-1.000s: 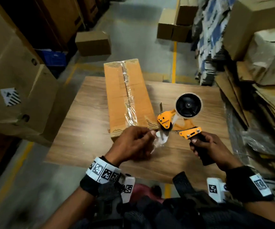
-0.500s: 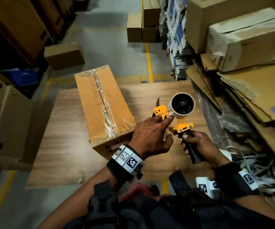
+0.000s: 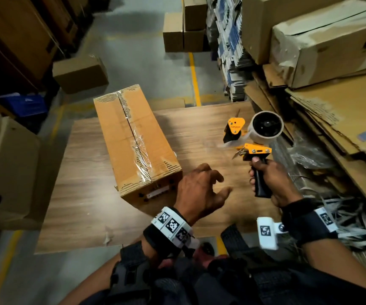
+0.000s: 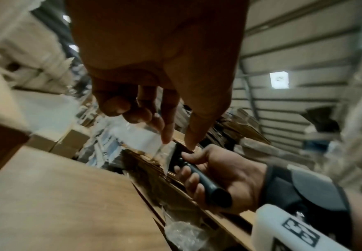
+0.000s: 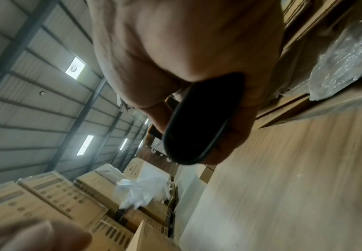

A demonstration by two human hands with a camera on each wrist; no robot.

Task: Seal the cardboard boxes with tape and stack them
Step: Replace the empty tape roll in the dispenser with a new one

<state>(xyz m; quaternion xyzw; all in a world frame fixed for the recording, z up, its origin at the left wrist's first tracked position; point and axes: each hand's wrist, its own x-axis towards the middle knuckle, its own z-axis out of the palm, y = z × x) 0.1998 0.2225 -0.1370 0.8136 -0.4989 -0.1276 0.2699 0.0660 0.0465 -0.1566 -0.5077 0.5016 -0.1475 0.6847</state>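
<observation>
A long cardboard box [image 3: 133, 137] lies on the wooden table [image 3: 85, 194], with clear tape running along its top seam. My right hand [image 3: 263, 177] grips the black handle of an orange tape dispenser [image 3: 256, 137], holding it up over the table's right side, its roll facing me. A loose tape end hangs at the dispenser's front. My left hand [image 3: 219, 183] hovers by the box's near right corner, fingers spread and empty. In the left wrist view its fingers [image 4: 167, 122] point toward my right hand [image 4: 218, 178] on the handle. The handle's butt [image 5: 197, 127] fills the right wrist view.
Flattened cardboard sheets [image 3: 331, 119] and crumpled plastic wrap [image 3: 309, 155] pile up against the table's right edge. Large boxes [image 3: 6, 168] stand at the left, beside a blue crate [image 3: 23, 104]. Smaller boxes [image 3: 80, 73] sit on the floor beyond the table.
My left hand has let go of the tape end at the dispenser and drawn back toward me, opening. My right hand has carried the dispenser to the right, away from the box.
</observation>
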